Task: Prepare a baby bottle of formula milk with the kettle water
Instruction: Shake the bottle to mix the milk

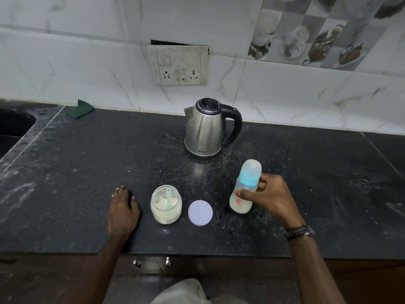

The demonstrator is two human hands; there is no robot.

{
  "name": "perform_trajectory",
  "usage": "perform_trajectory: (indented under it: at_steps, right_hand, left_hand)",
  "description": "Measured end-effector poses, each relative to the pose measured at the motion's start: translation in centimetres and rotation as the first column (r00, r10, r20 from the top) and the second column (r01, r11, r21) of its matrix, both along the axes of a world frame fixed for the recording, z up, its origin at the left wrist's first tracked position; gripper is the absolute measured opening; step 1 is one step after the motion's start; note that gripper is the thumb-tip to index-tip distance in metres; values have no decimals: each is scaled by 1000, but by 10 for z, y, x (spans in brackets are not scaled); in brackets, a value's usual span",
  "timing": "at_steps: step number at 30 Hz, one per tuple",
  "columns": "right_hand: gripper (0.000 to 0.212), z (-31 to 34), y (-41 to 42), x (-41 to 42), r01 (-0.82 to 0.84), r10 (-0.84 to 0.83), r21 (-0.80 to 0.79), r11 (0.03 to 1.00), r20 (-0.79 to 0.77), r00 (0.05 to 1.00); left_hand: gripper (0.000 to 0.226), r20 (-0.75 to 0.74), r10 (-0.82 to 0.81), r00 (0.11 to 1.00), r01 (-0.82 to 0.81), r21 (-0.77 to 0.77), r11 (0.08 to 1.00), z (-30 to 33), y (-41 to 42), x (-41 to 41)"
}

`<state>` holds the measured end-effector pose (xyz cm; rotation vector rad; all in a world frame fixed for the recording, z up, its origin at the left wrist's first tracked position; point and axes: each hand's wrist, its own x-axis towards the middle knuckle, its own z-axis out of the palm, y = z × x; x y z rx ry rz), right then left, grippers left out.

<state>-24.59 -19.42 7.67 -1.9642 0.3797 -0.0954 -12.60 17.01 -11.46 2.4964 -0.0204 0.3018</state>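
A baby bottle (245, 189) with a blue collar and a clear cap stands on the black counter, milky liquid in its lower part. My right hand (266, 197) grips it around the middle, thumb in front, fingers behind. An open glass jar of formula powder (166, 205) with a green scoop inside stands left of it. The jar's lilac lid (200, 212) lies flat between jar and bottle. A steel kettle (207, 128) with a black handle stands behind them, lid down. My left hand (122, 210) rests flat on the counter left of the jar.
A black counter (87, 172) runs to a front edge with drawer knobs (151, 261) below. A sink (13, 128) opens at the far left. A green cloth (80, 109) lies by the tiled wall. A socket panel (178, 65) hangs above the kettle.
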Motion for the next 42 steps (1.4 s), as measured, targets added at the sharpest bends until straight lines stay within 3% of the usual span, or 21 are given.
perform_trajectory:
  at_steps: [2, 5, 10, 20, 23, 26, 29, 32, 35, 39, 42]
  right_hand:
    - [32, -2, -1, 0, 9, -7, 88, 996, -22, 1000]
    - [40, -1, 0, 1, 15, -15, 55, 998, 2, 1000]
    - [28, 1, 5, -2, 1, 2, 149, 989, -20, 1000]
    - [31, -6, 7, -6, -69, 75, 100, 993, -60, 995]
    - [26, -5, 6, -6, 12, -6, 177, 984, -30, 1000]
    - [34, 0, 6, -6, -6, 11, 114, 993, -44, 999]
    - [32, 0, 4, -8, 34, -27, 163, 986, -45, 999]
    - [34, 2, 6, -8, 11, -6, 81, 997, -68, 998]
    - [27, -1, 7, -8, 16, -7, 118, 993, -76, 997]
    - [34, 0, 9, -8, 35, -30, 61, 998, -84, 996]
    - [25, 0, 9, -9, 67, -56, 137, 988, -82, 995]
  left_hand:
    - [22, 10, 2, 1000, -2, 2, 1000, 0, 0, 0]
    - [23, 4, 9, 1000, -9, -5, 1000, 2, -1, -1]
    - [25, 14, 2, 1000, -2, -11, 1000, 3, -1, 0]
    - [29, -14, 8, 1000, -8, -3, 1000, -1, 1, -1]
    - [29, -7, -4, 1000, 4, -11, 1000, -1, 2, 1]
    - [26, -15, -5, 1000, 5, -8, 1000, -2, 2, 0]
    - [27, 4, -16, 1000, 16, -12, 1000, 0, 1, 1]
    - [29, -15, -2, 1000, 2, -10, 1000, -2, 1, -1]
    - [29, 1, -12, 1000, 12, -6, 1000, -1, 2, 0]
    - [28, -8, -12, 1000, 12, -6, 1000, -2, 2, 0]
    - [28, -4, -13, 1000, 13, -7, 1000, -4, 3, 2]
